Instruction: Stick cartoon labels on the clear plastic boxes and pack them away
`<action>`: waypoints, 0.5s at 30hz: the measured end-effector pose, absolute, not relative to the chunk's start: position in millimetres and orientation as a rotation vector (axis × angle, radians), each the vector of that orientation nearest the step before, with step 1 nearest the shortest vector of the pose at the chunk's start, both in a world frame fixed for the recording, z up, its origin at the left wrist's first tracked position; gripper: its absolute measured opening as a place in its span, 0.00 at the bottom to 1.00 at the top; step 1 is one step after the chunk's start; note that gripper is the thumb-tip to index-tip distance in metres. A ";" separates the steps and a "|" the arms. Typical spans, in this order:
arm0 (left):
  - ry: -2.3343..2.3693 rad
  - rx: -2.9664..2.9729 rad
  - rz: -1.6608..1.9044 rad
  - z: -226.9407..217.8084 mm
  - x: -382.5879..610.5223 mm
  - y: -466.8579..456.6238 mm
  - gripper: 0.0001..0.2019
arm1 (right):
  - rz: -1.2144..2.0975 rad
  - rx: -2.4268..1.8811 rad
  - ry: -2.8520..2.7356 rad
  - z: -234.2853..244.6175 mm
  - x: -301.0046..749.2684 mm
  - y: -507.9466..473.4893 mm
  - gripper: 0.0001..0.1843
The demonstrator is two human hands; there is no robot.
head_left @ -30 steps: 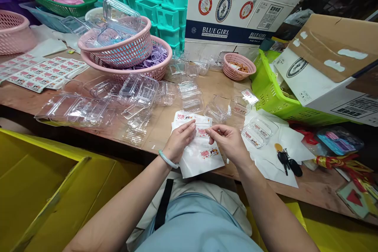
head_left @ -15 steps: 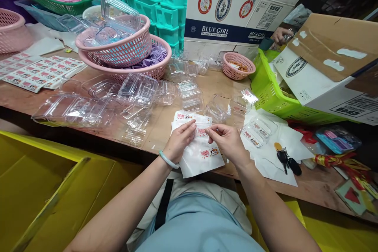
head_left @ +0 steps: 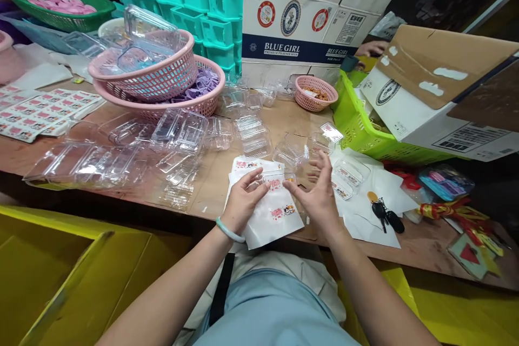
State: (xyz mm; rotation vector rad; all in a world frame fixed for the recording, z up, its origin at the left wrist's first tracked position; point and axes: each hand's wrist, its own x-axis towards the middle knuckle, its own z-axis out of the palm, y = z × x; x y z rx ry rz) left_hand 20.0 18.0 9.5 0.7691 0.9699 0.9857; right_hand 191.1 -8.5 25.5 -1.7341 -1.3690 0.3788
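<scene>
Head view: working over a white sticker sheet (head_left: pixel 259 230) at the front of the table (head_left: pixel 421 246), apparently positioning a clear case (head_left: pixel 278 177) above a print. Resting the left hand (head_left: pixel 243 203) at its left end, not showing for certain whether clamped. Hovering the right hand (head_left: pixel 318 200) opposite, with thumb and fingers spread apart. Probably calling next for steady fingertips and careful alignment.

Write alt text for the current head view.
A person's left hand and open right hand are over white sheets printed with cartoon cats, on a cluttered workbench. Around them sit clear plastic boxes, pink mesh baskets and keys; turquoise crates and a Blue Girl beer carton stand behind.
</scene>
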 end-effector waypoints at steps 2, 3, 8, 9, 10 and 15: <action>0.891 0.834 0.986 13.7 18.8 15.7 0.29 | 0.739 -1.633 -1.338 27.2 196.9 -11.1 0.52; 0.853 0.858 0.978 15.1 18.2 15.3 0.28 | 0.942 -1.566 -1.316 29.0 200.3 -13.5 0.46; 0.737 0.939 0.904 17.3 27.8 12.8 0.26 | 1.350 -1.361 -1.310 42.8 230.3 -36.2 0.32; 0.714 0.965 0.885 17.2 33.2 9.5 0.26 | 1.294 -1.404 -1.350 44.8 241.0 -40.5 0.33; 0.698 1.001 0.868 16.6 39.4 5.1 0.26 | 1.189 -1.469 -1.372 45.5 254.5 -43.3 0.34; 0.709 1.423 0.870 4.1 60.6 -11.7 0.27 | 0.126 -1.863 -1.024 24.7 357.0 -29.0 0.39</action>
